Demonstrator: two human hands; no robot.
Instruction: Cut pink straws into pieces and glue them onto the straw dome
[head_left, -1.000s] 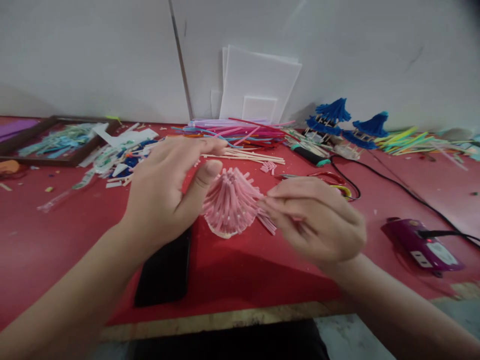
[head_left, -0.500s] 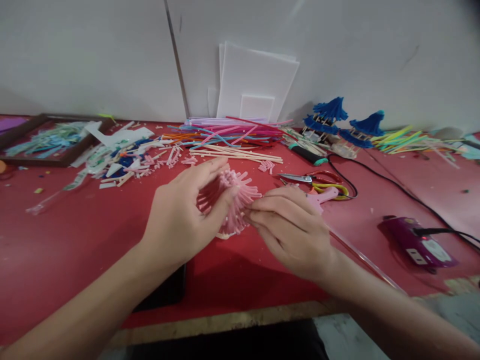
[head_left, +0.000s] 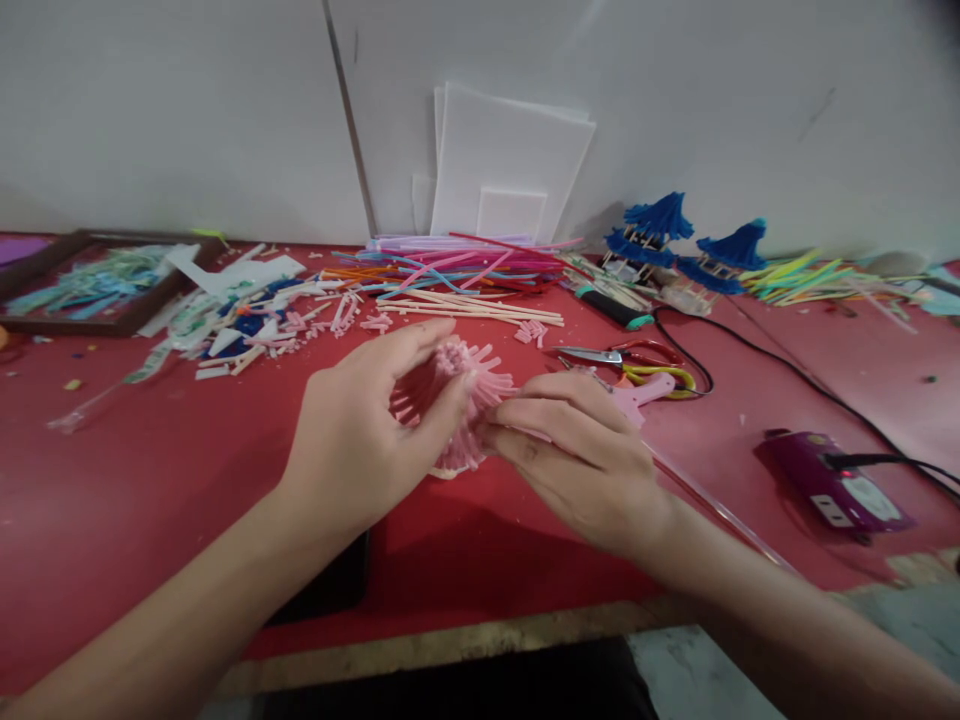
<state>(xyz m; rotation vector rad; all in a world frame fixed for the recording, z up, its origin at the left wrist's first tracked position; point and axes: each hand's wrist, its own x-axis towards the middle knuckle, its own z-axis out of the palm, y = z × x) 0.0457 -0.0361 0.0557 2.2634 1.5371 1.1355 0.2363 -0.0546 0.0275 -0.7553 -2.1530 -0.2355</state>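
Note:
Between my hands is a pink cone-shaped model roof point(head_left: 457, 440), made of thin pink strips that fan out and down from a bunched top. My left hand point(head_left: 367, 420) curves round its left side, thumb across the front and fingers behind. On the right side, my right hand point(head_left: 577, 450) has its fingertips pinched together at the strips' lower ends. What sits inside that pinch is hidden by the fingers. A pale edge shows under the roof. Just beyond my right hand lie a pink glue gun point(head_left: 641, 397) and scissors point(head_left: 622, 358).
A clear glue stick point(head_left: 720, 508) lies under my right forearm. Colored sticks point(head_left: 465, 265) and scraps point(head_left: 255, 320) line the back. Two blue-roofed models point(head_left: 652, 225) stand at back right. A purple power socket point(head_left: 832, 485) with a black cord is at right; a black phone-like slab point(head_left: 330, 580) at front.
The fingers of my right hand have shifted slightly along the right edge of the pink roof. My left hand keeps its hold, and the whole view has moved a little.

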